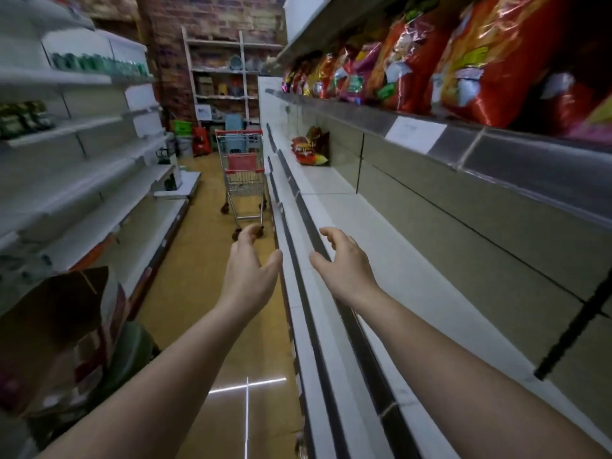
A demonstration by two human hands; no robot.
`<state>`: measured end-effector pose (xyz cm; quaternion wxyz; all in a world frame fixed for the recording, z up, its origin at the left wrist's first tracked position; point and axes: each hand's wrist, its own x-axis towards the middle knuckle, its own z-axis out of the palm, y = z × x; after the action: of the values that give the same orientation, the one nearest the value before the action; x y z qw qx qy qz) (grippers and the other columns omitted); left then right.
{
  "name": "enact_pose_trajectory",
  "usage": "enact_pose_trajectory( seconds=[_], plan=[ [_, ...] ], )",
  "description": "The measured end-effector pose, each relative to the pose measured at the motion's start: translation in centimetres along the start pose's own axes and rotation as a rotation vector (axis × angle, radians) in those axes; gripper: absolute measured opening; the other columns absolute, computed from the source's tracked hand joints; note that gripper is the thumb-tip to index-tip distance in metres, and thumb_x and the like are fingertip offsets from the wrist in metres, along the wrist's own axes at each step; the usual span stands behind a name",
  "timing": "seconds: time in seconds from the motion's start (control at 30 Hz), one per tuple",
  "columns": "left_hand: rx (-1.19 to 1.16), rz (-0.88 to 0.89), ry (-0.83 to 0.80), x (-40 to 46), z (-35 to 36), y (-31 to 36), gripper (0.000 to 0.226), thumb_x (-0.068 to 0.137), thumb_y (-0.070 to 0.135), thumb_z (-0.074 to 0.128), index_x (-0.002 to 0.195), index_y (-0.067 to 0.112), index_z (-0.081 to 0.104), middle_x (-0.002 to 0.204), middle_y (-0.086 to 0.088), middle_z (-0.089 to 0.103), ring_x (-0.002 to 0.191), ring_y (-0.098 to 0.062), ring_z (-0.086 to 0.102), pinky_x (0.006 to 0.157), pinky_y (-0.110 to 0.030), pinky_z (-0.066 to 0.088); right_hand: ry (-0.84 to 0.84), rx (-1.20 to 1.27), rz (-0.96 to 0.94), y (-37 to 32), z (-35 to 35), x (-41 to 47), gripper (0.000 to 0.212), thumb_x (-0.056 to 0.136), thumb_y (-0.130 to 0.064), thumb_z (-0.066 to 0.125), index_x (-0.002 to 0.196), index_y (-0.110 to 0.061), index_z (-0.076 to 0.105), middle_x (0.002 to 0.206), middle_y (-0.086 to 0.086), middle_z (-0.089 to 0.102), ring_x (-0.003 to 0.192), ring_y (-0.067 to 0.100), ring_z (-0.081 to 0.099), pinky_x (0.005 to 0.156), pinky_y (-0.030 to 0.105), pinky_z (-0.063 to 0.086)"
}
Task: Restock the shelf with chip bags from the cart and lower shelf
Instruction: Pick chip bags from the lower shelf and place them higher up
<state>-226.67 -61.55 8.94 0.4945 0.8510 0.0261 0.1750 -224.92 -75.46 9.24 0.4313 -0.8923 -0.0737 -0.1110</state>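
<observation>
Both my arms stretch forward down the aisle. My left hand (249,271) hangs over the floor with loosely curved fingers and holds nothing. My right hand (344,261) is over the front edge of the white middle shelf (381,233), fingers relaxed, also holding nothing. A row of red and orange chip bags (463,61) stands upright on the upper shelf at right. A small pile of chip bags (309,147) lies far along the middle shelf. The red-handled shopping cart (243,180) stands ahead in the aisle, well beyond my hands.
White shelving (82,180) with green packs lines the left side. An open cardboard box (59,332) sits at lower left. Buckets and crates stand by the brick wall (212,14) at the aisle's end. Yellow floor (198,260) runs between the shelves.
</observation>
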Motion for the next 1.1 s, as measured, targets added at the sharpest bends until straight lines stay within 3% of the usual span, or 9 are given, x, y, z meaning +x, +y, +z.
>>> enact_pose_trajectory(
  seconds=[0.23, 0.43, 0.57, 0.83, 0.97, 1.1],
  plan=[
    [-0.027, 0.017, -0.042, 13.8, 2.8, -4.5, 0.063, 0.093, 0.023, 0.056, 0.147, 0.018, 0.025, 0.149, -0.004, 0.036, 0.134, -0.020, 0.038, 0.109, -0.044, 0.037, 0.025, 0.003, 0.014, 1.7, 5.6, 12.7, 0.048, 0.094, -0.026, 0.051, 0.140, -0.022, 0.037, 0.143, 0.002, 0.040, 0.129, 0.017, 0.040, 0.097, 0.025, 0.034],
    [-0.034, 0.052, -0.079, 28.9, 2.0, -7.9, 0.060, 0.094, 0.024, 0.055, 0.147, 0.018, 0.026, 0.147, -0.003, 0.038, 0.132, -0.018, 0.039, 0.107, -0.037, 0.037, 0.081, 0.012, 0.078, 1.0, 10.5, 27.1, 0.050, 0.094, -0.026, 0.051, 0.141, -0.021, 0.036, 0.144, 0.003, 0.039, 0.131, 0.019, 0.038, 0.102, 0.030, 0.034],
    [-0.002, 0.060, -0.102, 38.4, 1.4, -9.7, 0.061, 0.094, 0.025, 0.055, 0.147, 0.018, 0.026, 0.145, -0.005, 0.039, 0.131, -0.020, 0.041, 0.107, -0.043, 0.039, 0.089, 0.000, 0.128, 1.1, 12.9, 35.4, 0.049, 0.094, -0.025, 0.050, 0.140, -0.020, 0.037, 0.142, 0.004, 0.041, 0.129, 0.019, 0.040, 0.100, 0.029, 0.035],
    [-0.037, 0.033, -0.152, 53.9, 6.1, -13.1, 0.060, 0.094, 0.027, 0.054, 0.147, 0.020, 0.026, 0.148, -0.006, 0.036, 0.131, -0.023, 0.042, 0.105, -0.046, 0.042, 0.090, -0.039, 0.186, 5.9, 16.6, 50.3, 0.049, 0.093, -0.024, 0.050, 0.140, -0.019, 0.037, 0.140, 0.003, 0.042, 0.127, 0.017, 0.041, 0.093, 0.022, 0.031],
    [-0.057, -0.004, -0.125, 61.1, 8.6, -15.2, 0.060, 0.094, 0.026, 0.055, 0.147, 0.021, 0.026, 0.145, -0.005, 0.038, 0.126, -0.022, 0.045, 0.102, -0.046, 0.045, 0.068, -0.061, 0.184, 8.1, 18.3, 59.1, 0.050, 0.093, -0.024, 0.050, 0.140, -0.018, 0.036, 0.141, 0.004, 0.041, 0.127, 0.019, 0.041, 0.095, 0.027, 0.034],
    [-0.026, -0.034, -0.121, 67.9, 10.0, -16.8, 0.061, 0.093, 0.029, 0.055, 0.146, 0.022, 0.027, 0.145, -0.004, 0.039, 0.129, -0.021, 0.043, 0.104, -0.046, 0.042, 0.051, -0.061, 0.197, 9.3, 20.0, 66.9, 0.048, 0.093, -0.024, 0.051, 0.139, -0.018, 0.038, 0.139, 0.006, 0.043, 0.124, 0.021, 0.043, 0.087, 0.024, 0.032]
  ],
)
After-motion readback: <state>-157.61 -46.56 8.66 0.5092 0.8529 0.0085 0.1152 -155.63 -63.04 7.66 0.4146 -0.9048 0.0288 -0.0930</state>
